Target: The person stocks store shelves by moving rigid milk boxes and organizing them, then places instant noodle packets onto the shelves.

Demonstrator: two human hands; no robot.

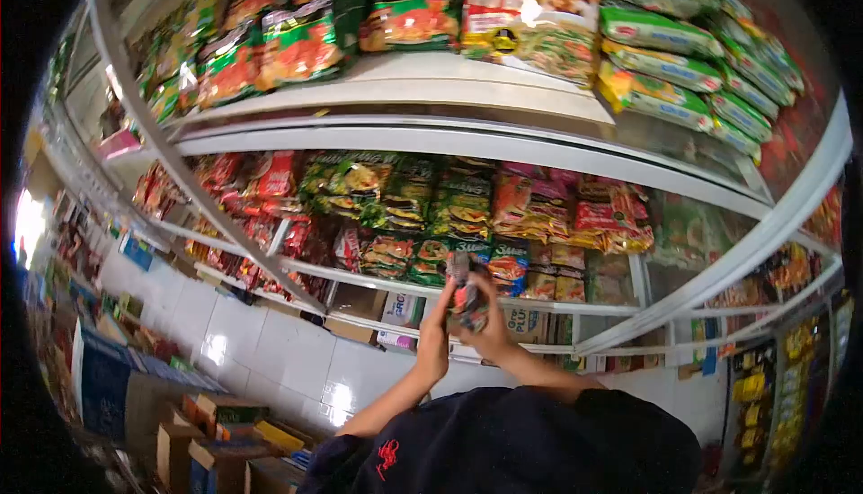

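In front of my chest, both my hands are closed on a small dark packet [465, 298] with red and pale print; its exact kind is too blurred to read. My left hand [434, 343] grips it from the left side, and my right hand [492, 330] from the right. The packet is held upright, close before the lower shelf. Just behind it are several blue and green noodle packets [508, 269]. Rows of green packets [463, 202] and red-pink packets [614, 215] fill the shelf beyond.
A white-framed glass cabinet [449, 142] stands ahead, its top shelf [431, 71] stacked with seasoning and noodle packs [530, 17]. A slanted metal bar [175, 166] crosses at left. Open cardboard boxes [220, 453] sit on the tiled floor [288, 350]. Yellow packets [751, 386] hang at right.
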